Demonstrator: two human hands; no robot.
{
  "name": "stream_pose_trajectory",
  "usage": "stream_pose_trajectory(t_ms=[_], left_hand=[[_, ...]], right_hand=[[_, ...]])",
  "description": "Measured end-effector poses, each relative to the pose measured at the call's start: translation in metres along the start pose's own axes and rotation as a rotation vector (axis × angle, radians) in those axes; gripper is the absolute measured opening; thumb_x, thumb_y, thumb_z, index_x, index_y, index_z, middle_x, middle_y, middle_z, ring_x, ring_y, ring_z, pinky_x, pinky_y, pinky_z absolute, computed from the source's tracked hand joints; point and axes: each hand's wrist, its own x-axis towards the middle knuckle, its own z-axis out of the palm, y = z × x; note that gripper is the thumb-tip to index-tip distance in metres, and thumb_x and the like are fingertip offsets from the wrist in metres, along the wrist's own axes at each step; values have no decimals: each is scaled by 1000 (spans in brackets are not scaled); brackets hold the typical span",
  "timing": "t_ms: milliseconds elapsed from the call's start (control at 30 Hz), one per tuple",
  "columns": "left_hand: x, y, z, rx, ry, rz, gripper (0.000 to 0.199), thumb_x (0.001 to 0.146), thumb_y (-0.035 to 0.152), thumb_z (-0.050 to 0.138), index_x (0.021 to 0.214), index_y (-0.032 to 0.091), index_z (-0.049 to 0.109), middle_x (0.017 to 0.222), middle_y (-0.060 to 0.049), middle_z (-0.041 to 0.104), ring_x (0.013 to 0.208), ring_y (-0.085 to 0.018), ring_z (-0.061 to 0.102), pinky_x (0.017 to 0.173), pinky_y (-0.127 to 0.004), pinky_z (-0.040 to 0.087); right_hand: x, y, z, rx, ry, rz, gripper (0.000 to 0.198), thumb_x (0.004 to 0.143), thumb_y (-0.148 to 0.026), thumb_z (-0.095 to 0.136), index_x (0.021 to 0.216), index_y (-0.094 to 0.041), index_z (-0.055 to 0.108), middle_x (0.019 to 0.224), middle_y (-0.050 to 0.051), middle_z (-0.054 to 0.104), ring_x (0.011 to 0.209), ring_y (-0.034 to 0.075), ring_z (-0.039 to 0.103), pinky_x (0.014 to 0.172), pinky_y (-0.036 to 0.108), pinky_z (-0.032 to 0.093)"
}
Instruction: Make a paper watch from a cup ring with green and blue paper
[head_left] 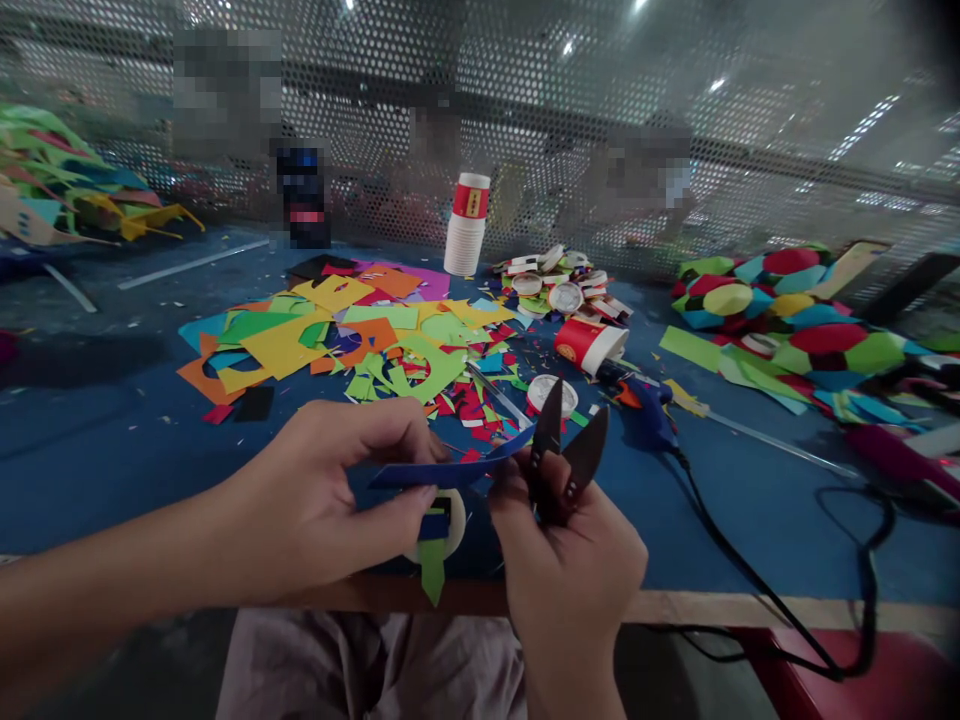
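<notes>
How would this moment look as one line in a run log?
left hand: pinching blue strip | right hand: holding open scissors, touching blue strip | beyond: paper scraps, cup stack

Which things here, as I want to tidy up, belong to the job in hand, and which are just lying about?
Likely in the job:
blue strip, pinched by left hand and right hand
scissors, in the right hand
round white piece, nearby

Seemingly lying about:
stacked cups
tipped cup
glue gun
cut paper
</notes>
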Motion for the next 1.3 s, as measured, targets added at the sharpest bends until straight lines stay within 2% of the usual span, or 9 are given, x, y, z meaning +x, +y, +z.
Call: stream_pose_trajectory(t_ms=[100, 267, 433, 567, 667, 867, 1067, 1233, 1300], left_hand=[[2, -2, -1, -11, 21, -24, 20, 88, 34, 65, 72, 22, 62, 72, 4, 66, 67, -13, 59, 60, -22, 44], [8, -6, -2, -280, 54, 4, 10, 82, 22, 72, 76, 21, 64, 67, 8, 64, 57, -8, 51, 48, -16, 34], [10, -8, -2, -478, 68, -58, 19, 79, 15, 78, 71, 22, 62, 59, 12, 56, 55, -7, 58, 57, -14, 50], [13, -9, -1, -565, 76, -115, 12, 75, 16, 81, 72, 22, 71, 61, 8, 68, 67, -15, 76, 63, -19, 62], [16, -11, 0, -612, 106, -132, 10, 74, 15, 82, 80, 24, 82, 65, 6, 76, 73, -17, 82, 67, -21, 66], [20, -11, -2, -640, 167, -170, 17, 66, 13, 85, 78, 24, 86, 69, 4, 82, 67, -17, 83, 63, -16, 64], [18, -15, -6, -643, 166, -205, 14, 67, 16, 86, 78, 24, 87, 70, 2, 83, 62, -16, 80, 61, -19, 65], [18, -19, -6, -664, 172, -254, 17, 65, 17, 88, 81, 22, 87, 75, 1, 85, 64, -17, 81, 63, -21, 66], [20, -18, -6, -672, 167, -263, 16, 64, 18, 87, 79, 22, 86, 74, 1, 84, 62, -16, 80, 61, -20, 65]], right_hand=[[0, -1, 1, 14, 5, 37, 22, 85, -27, 61, 63, -23, 64, 51, -7, 55, 47, 11, 52, 46, 22, 37], [0, 0, 0, 34, 11, 59, 22, 86, -27, 63, 64, -24, 68, 51, -6, 60, 45, 12, 56, 45, 22, 42], [-2, 4, 0, 86, 32, 103, 19, 86, -27, 66, 68, -24, 72, 52, -6, 64, 44, 12, 58, 45, 21, 46], [-2, 3, 1, 159, 98, 180, 11, 82, -27, 72, 77, -25, 81, 64, -4, 75, 44, 10, 61, 44, 18, 46], [-1, 3, 2, 254, 117, 246, 7, 78, -24, 76, 76, -26, 82, 60, -6, 73, 43, 9, 61, 42, 15, 45], [-1, 3, 6, 521, 130, 342, 6, 76, -21, 80, 71, -23, 80, 57, -5, 68, 43, 7, 55, 42, 13, 45], [-4, 9, 6, 555, 107, 333, 10, 80, -17, 80, 73, -24, 79, 61, -6, 68, 49, 6, 57, 47, 11, 46], [-6, 10, 6, 603, 69, 315, 15, 90, -21, 75, 76, -24, 75, 60, -7, 59, 49, 6, 46, 45, 14, 38], [-6, 9, 4, 532, 56, 297, 15, 94, -25, 72, 79, -24, 74, 58, -8, 55, 47, 7, 44, 44, 17, 35]])
